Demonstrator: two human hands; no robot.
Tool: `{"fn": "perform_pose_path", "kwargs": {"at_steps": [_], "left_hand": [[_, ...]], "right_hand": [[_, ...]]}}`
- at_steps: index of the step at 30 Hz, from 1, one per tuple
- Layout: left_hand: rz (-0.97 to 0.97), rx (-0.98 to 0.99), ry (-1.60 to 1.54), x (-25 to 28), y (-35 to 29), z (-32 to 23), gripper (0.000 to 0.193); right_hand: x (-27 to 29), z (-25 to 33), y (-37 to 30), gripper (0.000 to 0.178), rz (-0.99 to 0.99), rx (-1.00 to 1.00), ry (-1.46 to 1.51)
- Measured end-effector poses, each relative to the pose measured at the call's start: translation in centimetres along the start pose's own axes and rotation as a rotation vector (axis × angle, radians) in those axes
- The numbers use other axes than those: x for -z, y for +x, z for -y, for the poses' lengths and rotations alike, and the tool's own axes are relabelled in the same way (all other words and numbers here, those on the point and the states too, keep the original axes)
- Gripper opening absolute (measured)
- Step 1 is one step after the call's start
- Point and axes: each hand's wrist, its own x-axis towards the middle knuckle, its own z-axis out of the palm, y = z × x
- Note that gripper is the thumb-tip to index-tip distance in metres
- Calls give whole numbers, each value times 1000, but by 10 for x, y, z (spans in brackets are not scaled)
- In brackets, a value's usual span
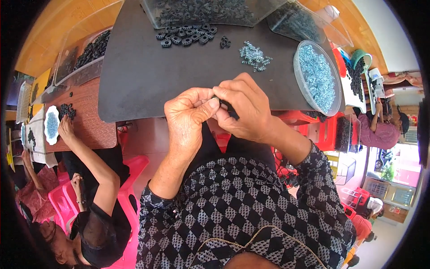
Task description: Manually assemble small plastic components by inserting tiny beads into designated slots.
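Observation:
My left hand (pixel 190 112) and my right hand (pixel 246 105) meet just off the near edge of the dark table (pixel 148 76). Thumbs and fingertips of both are pinched together around a small black plastic part (pixel 217 97), mostly covered by the fingers. Something dark also shows under my right hand's curled fingers, too hidden to name. Beyond my hands lies a pile of black plastic pieces with oval openings (pixel 186 35), and a few smaller black pieces (pixel 225 42) sit beside it. Farther right is a loose heap of small metal coil springs (pixel 254 56).
A round clear tray (pixel 336 102) full of springs stands at the table's right edge. Clear bins (pixel 156 20) (pixel 291 33) with black parts line the far side. At left, a co-worker's hand (pixel 66 127) works at a brown table (pixel 92 121), near a white dish of springs (pixel 52 125).

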Motion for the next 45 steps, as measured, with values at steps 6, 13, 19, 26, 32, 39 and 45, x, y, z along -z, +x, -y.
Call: {"fn": "perform_pose_path", "kwargs": {"at_steps": [6, 13, 19, 26, 32, 39, 45], "left_hand": [[-60, 10, -46, -2, 1, -1, 10], [-38, 5, -9, -1, 2, -2, 13], [72, 69, -68, 3, 0, -5, 21], [51, 15, 15, 2, -1, -3, 18], [42, -24, 57, 5, 0, -2, 17], [50, 18, 135, 5, 1, -7, 17], [-253, -470, 1011, 54, 39, -33, 19]], "right_hand": [[3, 5, 5, 49, 20, -124, 3], [9, 3, 5, 48, 64, -49, -95], [10, -1, 6, 45, -8, -56, -107], [5, -2, 5, 41, -50, 20, -101], [2, -1, 6, 39, -46, 37, -113], [19, -8, 7, 43, 55, -55, -151], [73, -40, 41, 34, 27, -165, -435]]}}
